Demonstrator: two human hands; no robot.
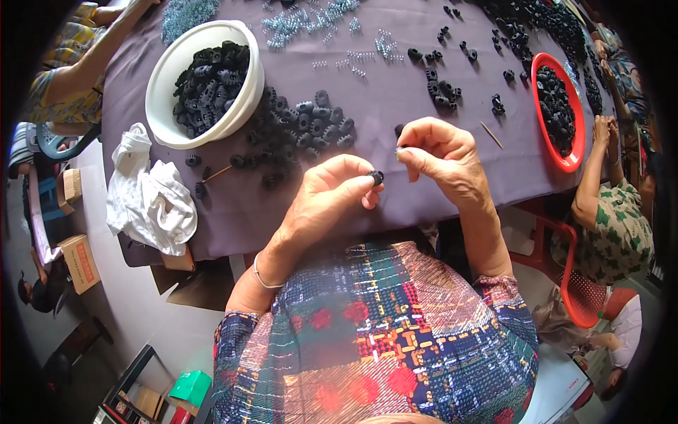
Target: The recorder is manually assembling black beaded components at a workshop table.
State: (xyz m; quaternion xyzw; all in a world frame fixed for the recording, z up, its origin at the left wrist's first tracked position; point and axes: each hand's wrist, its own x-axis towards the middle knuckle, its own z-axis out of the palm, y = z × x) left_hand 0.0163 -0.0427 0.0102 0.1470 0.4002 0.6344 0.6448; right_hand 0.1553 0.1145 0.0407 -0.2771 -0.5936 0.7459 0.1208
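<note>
My left hand [337,189] pinches a small black barrel-shaped plastic part [376,177] between thumb and fingers, its end facing right. Just to the right, my right hand [446,159] is closed in a pinch, apart from the left. Something tiny shows at its fingertips, too small to name. Both hands are over the near edge of the purple-grey tablecloth [296,219]. Beyond my left hand lies a loose pile of black ribbed plastic parts [311,126]. Small metal springs [353,63] are scattered farther back, with a larger heap of springs [300,28] behind them.
A white bowl [157,106] of black parts stands left, near a crumpled white cloth [159,205]. At right are a red basket [578,141] of black parts and a thin stick [492,136]. Co-workers' arms [593,162] reach in at right. A red chair [583,300] stands below.
</note>
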